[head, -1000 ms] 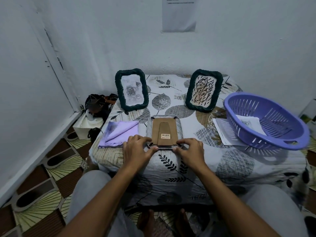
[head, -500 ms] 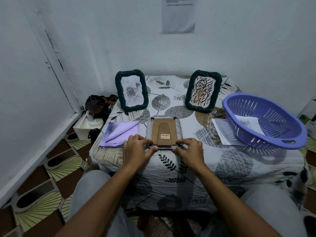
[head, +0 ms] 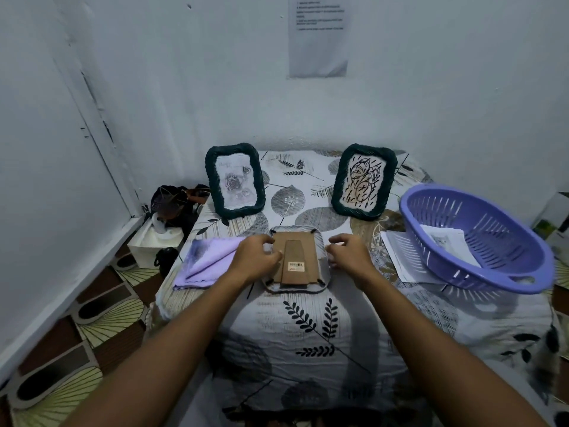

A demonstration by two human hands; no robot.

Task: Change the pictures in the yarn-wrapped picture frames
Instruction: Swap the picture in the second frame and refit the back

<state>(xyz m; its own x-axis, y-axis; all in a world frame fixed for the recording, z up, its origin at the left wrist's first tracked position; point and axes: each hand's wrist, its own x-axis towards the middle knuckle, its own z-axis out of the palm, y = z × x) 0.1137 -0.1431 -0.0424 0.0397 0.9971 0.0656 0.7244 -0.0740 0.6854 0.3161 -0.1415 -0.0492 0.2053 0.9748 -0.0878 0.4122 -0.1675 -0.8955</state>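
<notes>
1. Nearest, low in the picture: two bare forearms reaching up from the bottom corners over a leaf-print cloth [head: 308, 328] covering the table.
2. At centre: a frame lying face down [head: 295, 260], brown backing board and folded stand up, barcode sticker near its lower middle.
3. On that frame's left edge: left hand [head: 254, 260], fingers curled against the backing's side; whether pinching a clip, cannot tell.
4. Just beside the frame's right edge: right hand [head: 348, 257], fingers loosely curled, thumb forward, gripping nothing visible.
5. Left of centre: folded lilac cloth [head: 206, 263], partly under the left wrist.
6. Right of centre: purple basket [head: 474, 238] tilted, printed sheets [head: 397, 257] inside and beneath.
7. Farther back, upright: rose-picture frame [head: 234, 180] at upper left, scribble-picture frame [head: 363, 180] at upper right, both wrapped in dark green yarn.
8. Farthest, top centre: paper notice [head: 318, 35] on the wall.
</notes>
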